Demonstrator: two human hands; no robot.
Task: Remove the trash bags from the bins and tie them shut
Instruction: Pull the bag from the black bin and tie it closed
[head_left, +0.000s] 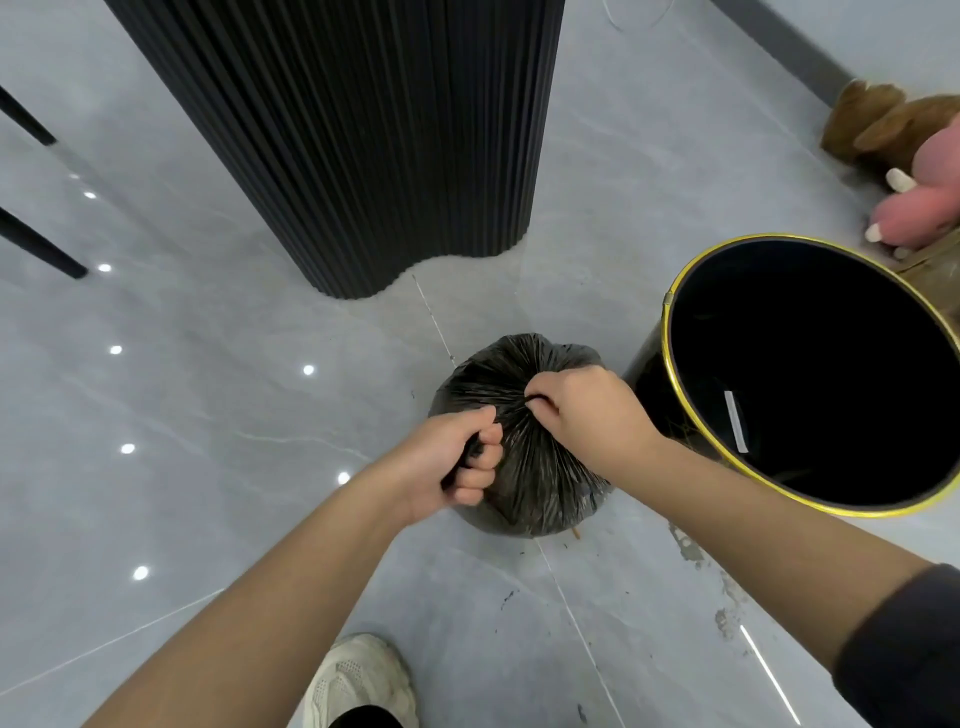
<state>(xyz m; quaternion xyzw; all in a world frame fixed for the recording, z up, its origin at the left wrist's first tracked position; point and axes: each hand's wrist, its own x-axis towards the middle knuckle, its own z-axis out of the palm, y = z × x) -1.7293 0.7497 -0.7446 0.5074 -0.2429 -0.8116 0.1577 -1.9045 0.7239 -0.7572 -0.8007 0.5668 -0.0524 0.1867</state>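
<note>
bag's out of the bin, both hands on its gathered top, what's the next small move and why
Probably draw the hands apart to cinch the neck. The trash bag sits on the floor beside the bin, top gathered in pleats; the left hand grips a black strand, the right hand pinches the centre, and no finished knot shows.

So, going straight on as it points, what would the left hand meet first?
Likely the gathered neck of the crinkled black plastic trash bag, then the right hand; depth is unclear.
</note>
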